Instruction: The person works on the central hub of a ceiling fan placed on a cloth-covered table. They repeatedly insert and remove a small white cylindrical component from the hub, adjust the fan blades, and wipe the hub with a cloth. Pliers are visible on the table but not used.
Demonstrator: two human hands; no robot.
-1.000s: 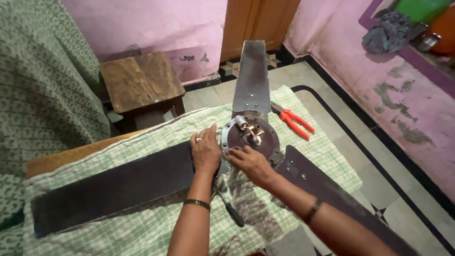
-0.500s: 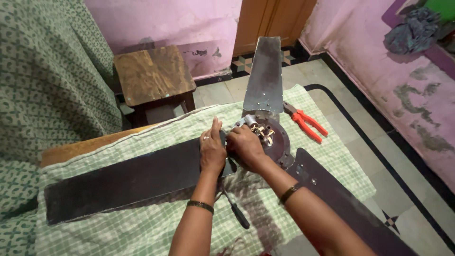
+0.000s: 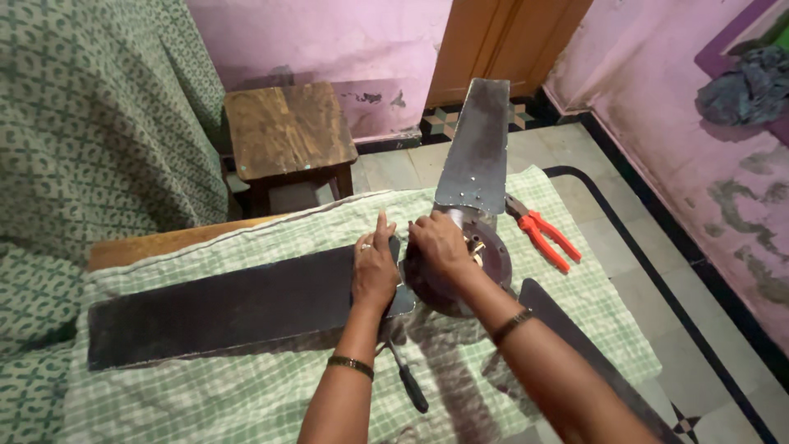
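A ceiling fan (image 3: 448, 271) is seen laid flat on the bench (image 3: 164, 242), which is covered by a green checked cloth (image 3: 246, 395). Its round dark motor housing (image 3: 493, 271) is found near the middle of the cloth, with a glint of brass showing at the hub. Three long dark blades are spread from it: the left blade (image 3: 222, 308) is stretched along the cloth, the far blade (image 3: 477, 148) is pointed past the bench edge over the floor, and the near-right blade (image 3: 592, 353) is run off the front corner.

The left hand (image 3: 376, 267) is pressed flat on the inner end of the left blade, fingers extended, nothing gripped. The right hand (image 3: 440, 242) is curled over the top of the housing; whether something small is pinched beneath it cannot be told.

A screwdriver (image 3: 407, 382) with a dark handle is laid on the cloth just below the left forearm. Red-handled pliers (image 3: 542, 234) are rested on the cloth at the right, just beside the housing. A wooden stool (image 3: 288, 136) is stood beyond the far edge, near the pink wall. Open cloth is left in the near-left part; tiled floor is open along the right side.
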